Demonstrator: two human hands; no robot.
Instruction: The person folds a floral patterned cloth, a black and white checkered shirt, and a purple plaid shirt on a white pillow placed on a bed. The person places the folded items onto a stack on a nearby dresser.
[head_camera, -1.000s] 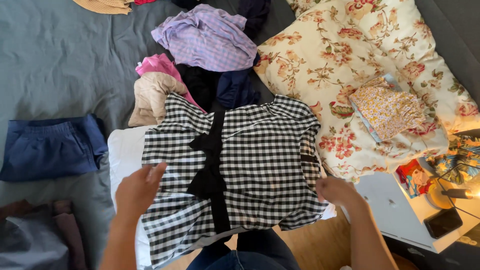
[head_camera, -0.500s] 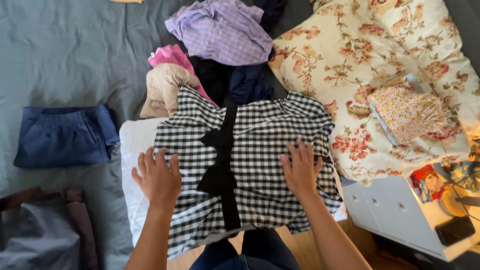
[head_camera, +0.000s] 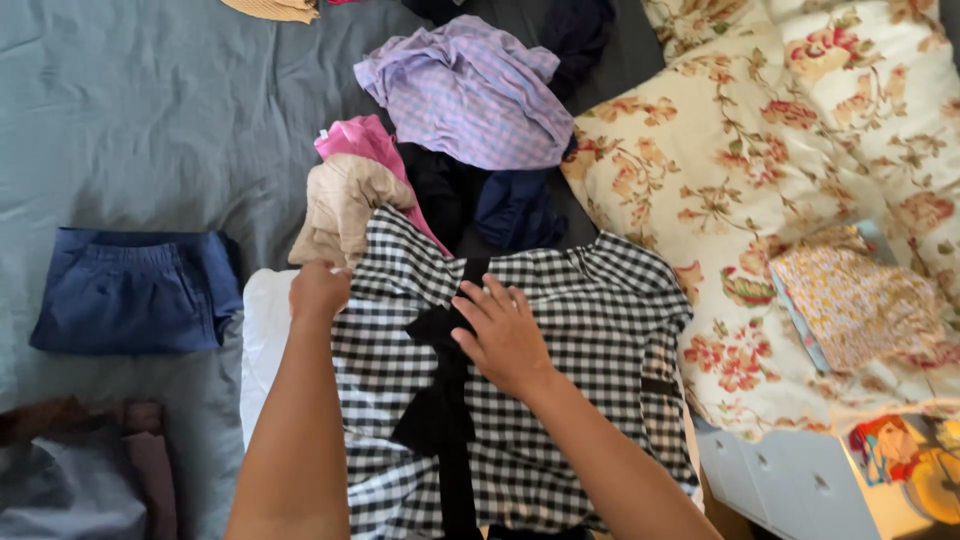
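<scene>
A person's right hand (head_camera: 505, 335) lies open and flat on the black bow of a black-and-white checked garment (head_camera: 560, 390) spread over a white board (head_camera: 262, 345) on the grey-blue bed (head_camera: 120, 120). The left hand (head_camera: 319, 291) closes on the garment's upper left corner. Folded blue shorts (head_camera: 135, 290) sit to the left, a lilac shirt (head_camera: 470, 95) beyond, a floral quilt (head_camera: 760, 150) alongside.

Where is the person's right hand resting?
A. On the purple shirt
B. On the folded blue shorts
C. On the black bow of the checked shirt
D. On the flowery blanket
C. The right hand lies flat on the black bow in the middle of the black-and-white checked shirt, while the left hand grips that shirt's upper left edge.
</scene>
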